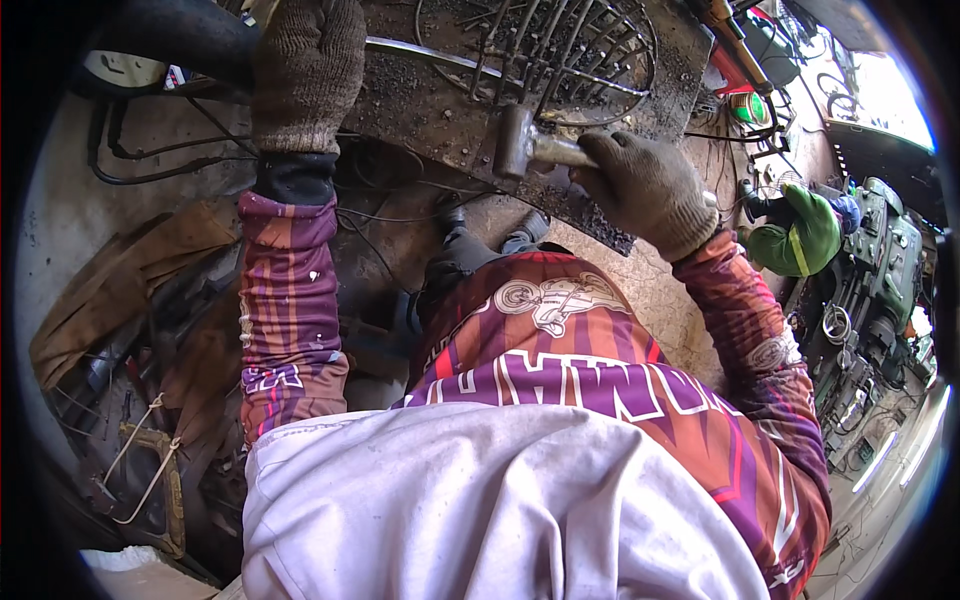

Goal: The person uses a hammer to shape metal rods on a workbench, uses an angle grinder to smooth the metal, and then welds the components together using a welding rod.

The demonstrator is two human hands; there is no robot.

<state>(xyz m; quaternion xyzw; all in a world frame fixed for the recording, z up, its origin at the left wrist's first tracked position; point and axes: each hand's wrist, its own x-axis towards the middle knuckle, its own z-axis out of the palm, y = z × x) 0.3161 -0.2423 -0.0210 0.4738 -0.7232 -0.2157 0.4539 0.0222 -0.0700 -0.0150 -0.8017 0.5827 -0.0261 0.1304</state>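
Observation:
My left hand [308, 85], in a brown knitted work glove, is closed around a shiny metal rod [435, 54]. The rod reaches right to a round wire frame with several parallel bars [560, 50] on a dark metal work table [430, 125]. Wrapped round a hammer's handle is my gloved right hand [655, 190]. The hammer's thick cylindrical head [515, 142] hangs at the table's near edge, just below the frame's bars. Whether the hammer touches anything is not clear.
Dark crumbs lie over the table. A wide black pipe [180, 40] is beside my left hand, with black cables [170, 170] below. Brown cloth [130, 270] lies at left. On the right, a person in green [805, 235] bends near a grey-green machine [885, 260].

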